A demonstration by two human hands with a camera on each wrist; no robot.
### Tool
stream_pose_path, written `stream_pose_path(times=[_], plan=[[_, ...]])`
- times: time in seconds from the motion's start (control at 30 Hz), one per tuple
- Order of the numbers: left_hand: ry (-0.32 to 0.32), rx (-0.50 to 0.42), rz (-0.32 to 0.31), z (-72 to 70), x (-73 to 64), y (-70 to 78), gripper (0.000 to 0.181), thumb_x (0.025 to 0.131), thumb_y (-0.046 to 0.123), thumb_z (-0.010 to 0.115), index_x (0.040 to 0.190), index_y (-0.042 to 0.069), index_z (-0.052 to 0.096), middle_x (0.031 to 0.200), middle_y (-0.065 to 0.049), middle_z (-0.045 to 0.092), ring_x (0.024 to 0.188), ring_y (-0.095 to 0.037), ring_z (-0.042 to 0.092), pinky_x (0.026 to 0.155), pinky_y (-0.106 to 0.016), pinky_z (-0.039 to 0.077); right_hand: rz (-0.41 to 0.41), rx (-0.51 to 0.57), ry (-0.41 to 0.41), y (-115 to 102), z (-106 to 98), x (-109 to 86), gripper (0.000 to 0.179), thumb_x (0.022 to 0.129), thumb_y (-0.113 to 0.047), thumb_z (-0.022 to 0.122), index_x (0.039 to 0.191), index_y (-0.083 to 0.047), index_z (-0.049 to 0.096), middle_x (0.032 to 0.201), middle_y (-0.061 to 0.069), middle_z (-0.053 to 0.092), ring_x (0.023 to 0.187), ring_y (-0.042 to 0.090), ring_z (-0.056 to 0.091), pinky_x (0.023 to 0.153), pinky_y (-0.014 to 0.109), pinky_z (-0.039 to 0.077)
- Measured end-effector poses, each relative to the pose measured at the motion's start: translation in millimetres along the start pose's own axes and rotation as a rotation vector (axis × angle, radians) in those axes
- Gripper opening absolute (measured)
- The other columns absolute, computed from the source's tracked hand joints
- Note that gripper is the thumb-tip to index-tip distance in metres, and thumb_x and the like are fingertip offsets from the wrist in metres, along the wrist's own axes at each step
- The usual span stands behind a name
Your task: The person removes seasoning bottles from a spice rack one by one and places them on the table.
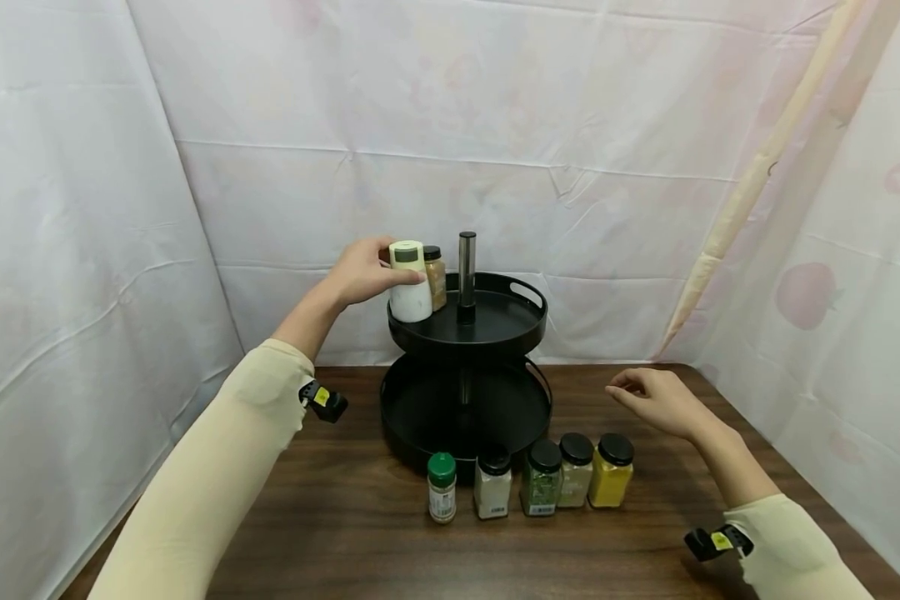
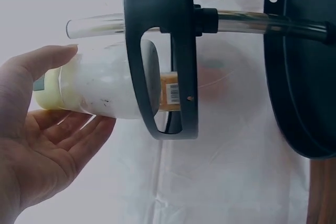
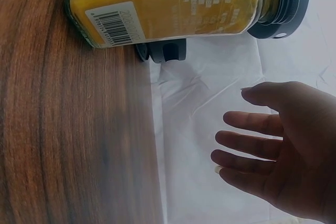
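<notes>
Backdrop (image 1: 487, 92), biggest thing on my head cam, is white cloth w/ faint pink prints, filling the upper half & both sides. Dark brown wood table (image 1: 307, 525) runs across the bottom. Center frame I've got a black 2-tier stand (image 1: 467, 346), round trays w/ handle cutouts, metal pole (image 1: 467, 267) up the mid.

L hand (image 1: 362, 272), arm in a cream sleeve (image 1: 210, 475) coming from lower left, is left of center, grasping a white container (image 1: 411, 302) w/ a pale yellow-green lid: thumb across the front nr the top, fingers round the far side. My L wrist cam agrees, thumb by the lid on one side, fingers along the other. Container's upright at the left of the upper tray (image 1: 506, 315); can't tell if its base touches.

R hand (image 1: 663, 402), right of center, is released: thumb & fingers apart, loosely bent, holding & touching nothing. Nearest is the yellow jar (image 1: 609, 483), to its lower left.

Brown jar (image 1: 437, 287) sits on the upper tray, just right of the container. Lower center, on the table, left of yellow: pale jar (image 1: 574, 482), green-flake jar (image 1: 542, 490), white-powder jar (image 1: 493, 492), all black-capped. Smallest: green-capped bottle (image 1: 442, 500), row's left end.
</notes>
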State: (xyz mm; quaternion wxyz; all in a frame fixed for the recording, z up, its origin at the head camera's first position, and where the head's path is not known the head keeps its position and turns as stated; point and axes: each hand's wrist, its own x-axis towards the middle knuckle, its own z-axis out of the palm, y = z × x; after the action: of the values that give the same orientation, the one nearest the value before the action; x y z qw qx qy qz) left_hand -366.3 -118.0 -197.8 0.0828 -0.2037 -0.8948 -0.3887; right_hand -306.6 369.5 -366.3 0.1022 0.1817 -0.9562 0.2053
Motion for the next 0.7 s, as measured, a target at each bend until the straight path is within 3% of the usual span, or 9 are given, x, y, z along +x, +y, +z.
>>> stream_pose_path(times=[0.2,0.7], plan=[[-0.003,-0.005,0.005,-5.3,-5.8,6.5,0.063,0.094,0.038,0.079,0.145,0.006,0.058,0.129,-0.016,0.067,0.123,-0.035,0.063,0.095,-0.052,0.054,0.002,0.001,-0.007,0.9,-1.0,0.1,0.032,0.108,-0.038,0.064,0.118,-0.01,0.076,0.107,0.002,0.076,0.101,0.028,0.072,0.086,0.053,0.058],[0.039,0.004,0.048,-20.0,-22.6,22.6,0.06,0.092,0.036,0.082,0.141,0.007,0.062,0.128,-0.013,0.068,0.12,-0.033,0.065,0.093,-0.05,0.055,-0.002,-0.006,-0.012,0.1,-0.4,0.4,0.036,0.108,-0.041,0.063,0.118,-0.01,0.076,0.106,0.001,0.076,0.1,0.027,0.072,0.085,0.053,0.058]])
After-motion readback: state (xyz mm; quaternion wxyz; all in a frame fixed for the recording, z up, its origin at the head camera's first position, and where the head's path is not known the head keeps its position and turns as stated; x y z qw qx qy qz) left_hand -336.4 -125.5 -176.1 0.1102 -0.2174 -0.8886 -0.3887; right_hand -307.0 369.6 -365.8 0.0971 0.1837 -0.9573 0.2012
